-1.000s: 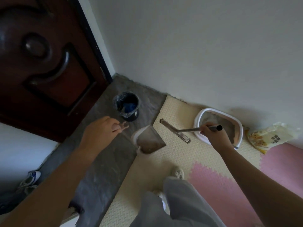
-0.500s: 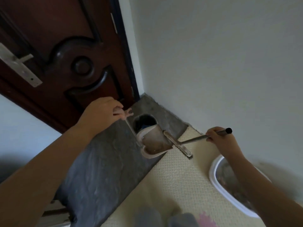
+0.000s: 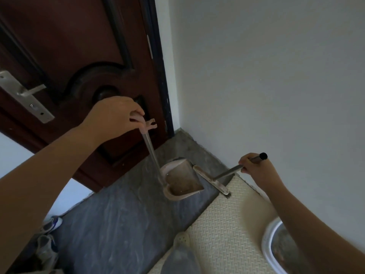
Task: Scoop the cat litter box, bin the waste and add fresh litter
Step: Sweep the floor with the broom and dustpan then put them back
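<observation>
My left hand (image 3: 114, 117) grips the top of a long-handled pink dustpan (image 3: 182, 182), which hangs over the grey stone floor near the door corner. Brown litter lies in the pan. The dark bin (image 3: 176, 160) shows only as a sliver behind the pan's far rim. My right hand (image 3: 256, 171) holds the metal handle of a small broom (image 3: 211, 181), whose head rests against the pan's open edge. The white-rimmed litter box (image 3: 270, 248) sits at the lower right on the cream mat, partly hidden by my right forearm.
A dark wooden door (image 3: 69, 56) with a metal handle (image 3: 25, 93) fills the upper left. A white wall (image 3: 266, 76) stands to the right. Sneakers (image 3: 49, 240) lie at the lower left on the grey floor (image 3: 118, 224). The cream textured mat (image 3: 227, 224) covers the lower right.
The view has swung up and left toward the door. My left hand lifted the dustpan off the floor and carried it over the bin; the broom followed beside it.
</observation>
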